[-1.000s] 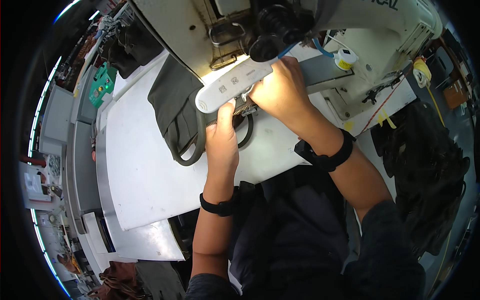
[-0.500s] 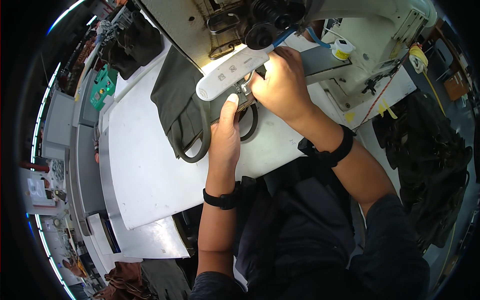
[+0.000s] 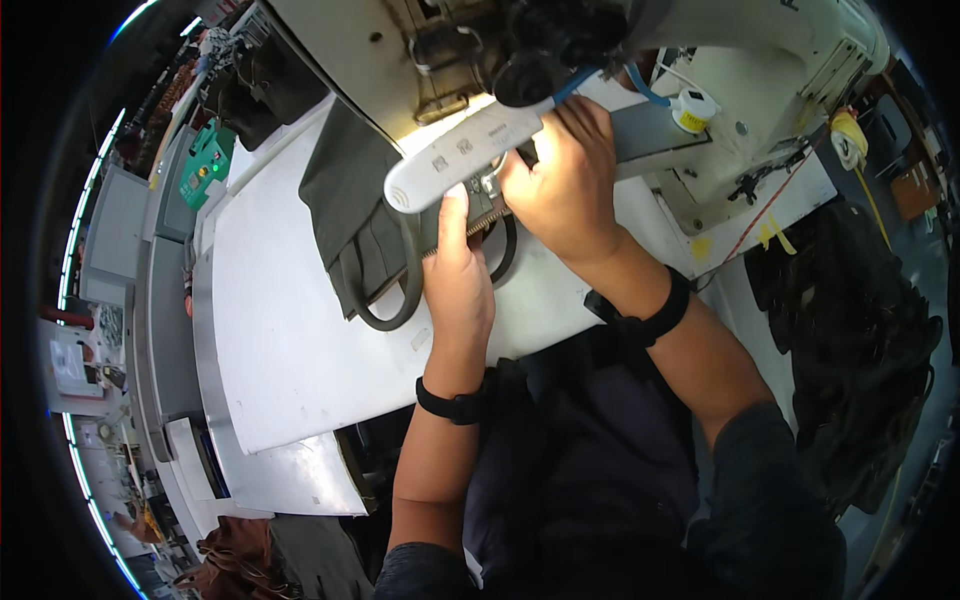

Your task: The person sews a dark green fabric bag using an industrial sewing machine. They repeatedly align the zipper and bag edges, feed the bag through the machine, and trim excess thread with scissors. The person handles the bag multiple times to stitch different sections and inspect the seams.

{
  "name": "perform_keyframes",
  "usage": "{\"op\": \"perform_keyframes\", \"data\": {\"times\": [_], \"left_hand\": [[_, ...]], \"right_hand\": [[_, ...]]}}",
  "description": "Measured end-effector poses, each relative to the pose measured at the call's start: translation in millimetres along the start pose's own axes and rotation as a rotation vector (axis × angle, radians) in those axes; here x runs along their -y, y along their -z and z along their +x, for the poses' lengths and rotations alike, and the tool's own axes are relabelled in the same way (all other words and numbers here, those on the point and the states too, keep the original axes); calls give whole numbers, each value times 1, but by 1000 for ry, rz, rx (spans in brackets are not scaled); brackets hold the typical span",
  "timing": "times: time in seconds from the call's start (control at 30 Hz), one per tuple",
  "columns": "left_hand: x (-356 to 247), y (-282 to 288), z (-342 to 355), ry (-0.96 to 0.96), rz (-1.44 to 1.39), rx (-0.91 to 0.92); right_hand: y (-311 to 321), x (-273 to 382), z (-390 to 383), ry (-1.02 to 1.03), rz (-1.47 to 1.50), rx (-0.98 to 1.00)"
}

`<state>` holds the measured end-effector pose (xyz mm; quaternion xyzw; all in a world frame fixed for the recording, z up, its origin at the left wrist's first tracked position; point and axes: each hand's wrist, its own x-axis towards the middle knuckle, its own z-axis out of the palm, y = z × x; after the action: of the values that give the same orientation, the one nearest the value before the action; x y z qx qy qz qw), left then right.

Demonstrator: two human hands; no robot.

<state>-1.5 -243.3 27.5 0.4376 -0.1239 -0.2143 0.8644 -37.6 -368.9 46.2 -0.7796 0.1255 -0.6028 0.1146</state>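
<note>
An olive-grey fabric bag (image 3: 350, 200) with a looped handle and metal zipper lies under the head of an industrial sewing machine (image 3: 360, 40). My left hand (image 3: 457, 280) is closed on the bag's zippered edge, thumb pointing up beside a white light bar (image 3: 450, 160). My right hand (image 3: 560, 185), fingers bent, grips the bag just right of the metal presser foot (image 3: 488, 183); its fingertips are partly hidden behind the light bar and in the fabric.
The white worktable (image 3: 270, 340) surrounds the bag. A green control box (image 3: 205, 165) sits at the upper left, a small white bottle (image 3: 692, 110) on the machine's right. Dark fabric (image 3: 840, 350) hangs at right; brown and grey fabric (image 3: 250, 550) lies at lower left.
My right hand has edged up along the bag over the last second. My left hand stays on the zippered edge with a slight shift, and the view wobbles a little.
</note>
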Motion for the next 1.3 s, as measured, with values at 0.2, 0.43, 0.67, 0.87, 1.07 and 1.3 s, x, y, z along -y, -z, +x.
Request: {"op": "perform_keyframes", "data": {"times": [0.2,0.43,0.67,0.87,1.07,1.3], "left_hand": [[3,6,4,23,-70,12],[-10,0,-4,24,-53,16],[-19,-5,-20,48,-49,17],[-21,-3,-20,83,-4,49],[-20,0,-22,72,5,78],[-23,3,-18,98,53,108]], "right_hand": [[-1,-1,-5,23,-13,-52],[3,4,-10,-33,-46,-46],[3,7,-17,-103,14,-94],[6,8,-13,-154,12,-85],[10,10,-14,-186,41,-78],[8,10,-13,-205,51,-102]]}}
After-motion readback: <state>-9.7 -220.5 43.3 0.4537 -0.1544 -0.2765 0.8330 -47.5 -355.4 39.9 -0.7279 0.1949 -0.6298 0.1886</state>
